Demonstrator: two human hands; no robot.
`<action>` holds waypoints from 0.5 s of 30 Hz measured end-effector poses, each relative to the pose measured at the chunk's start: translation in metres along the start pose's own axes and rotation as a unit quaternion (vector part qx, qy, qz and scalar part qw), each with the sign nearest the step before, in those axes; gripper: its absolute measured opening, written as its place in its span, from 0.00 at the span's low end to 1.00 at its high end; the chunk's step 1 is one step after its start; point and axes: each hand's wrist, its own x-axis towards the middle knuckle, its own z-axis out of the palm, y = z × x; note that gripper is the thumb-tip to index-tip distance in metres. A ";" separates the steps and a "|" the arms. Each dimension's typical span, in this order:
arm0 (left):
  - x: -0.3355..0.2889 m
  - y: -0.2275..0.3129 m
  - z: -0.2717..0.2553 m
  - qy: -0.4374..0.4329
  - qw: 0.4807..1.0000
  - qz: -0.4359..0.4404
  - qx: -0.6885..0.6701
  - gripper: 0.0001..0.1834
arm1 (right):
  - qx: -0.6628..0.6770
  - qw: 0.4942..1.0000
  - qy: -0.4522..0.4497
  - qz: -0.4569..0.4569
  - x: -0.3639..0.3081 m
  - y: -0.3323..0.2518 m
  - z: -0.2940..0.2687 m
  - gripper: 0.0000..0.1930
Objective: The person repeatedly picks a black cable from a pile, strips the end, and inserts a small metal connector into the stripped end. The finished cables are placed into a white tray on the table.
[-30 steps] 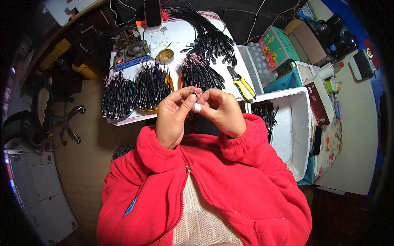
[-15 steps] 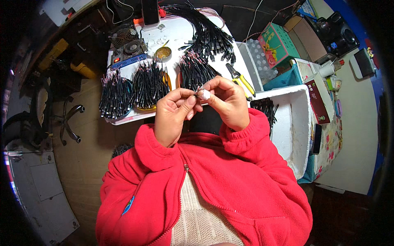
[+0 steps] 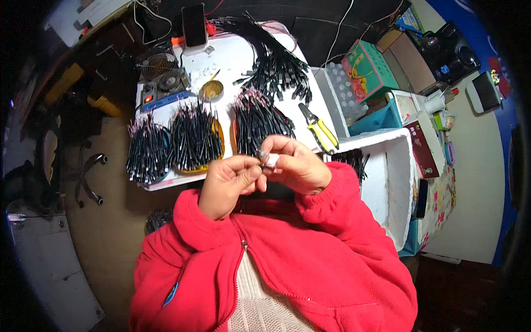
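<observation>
Lower in view than half a second ago sit both my left hand and my right hand, though the table and its cables have slid down the view too; my fingertips have also drawn back slightly toward me from the nearest bundle. Left thumb and forefinger are pinched narrow on a small cable end, and the right thumb, with a white wrap at its tip, presses with its forefinger on the same piece, so it sits right where the two hands meet. Just past my fingertips stands the right-hand bundle of black cables, pink wire ends pointing away from me, limiting forward reach. Left of it, the table's near edge runs beyond my left knuckles; the widest room for moving lies left of that hand, over the brown floor. Beyond my right knuckles lie yellow-handled wire strippers, and right of that wrist the white foam box raises its rim. Which way the pinched end points, and how its long axis runs, I cannot tell: my fingers cover most of it.
</observation>
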 end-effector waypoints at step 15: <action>0.024 0.012 -0.033 0.058 0.998 0.017 0.023 0.07 | -0.770 0.510 0.382 -0.030 0.228 -0.117 -0.188 0.17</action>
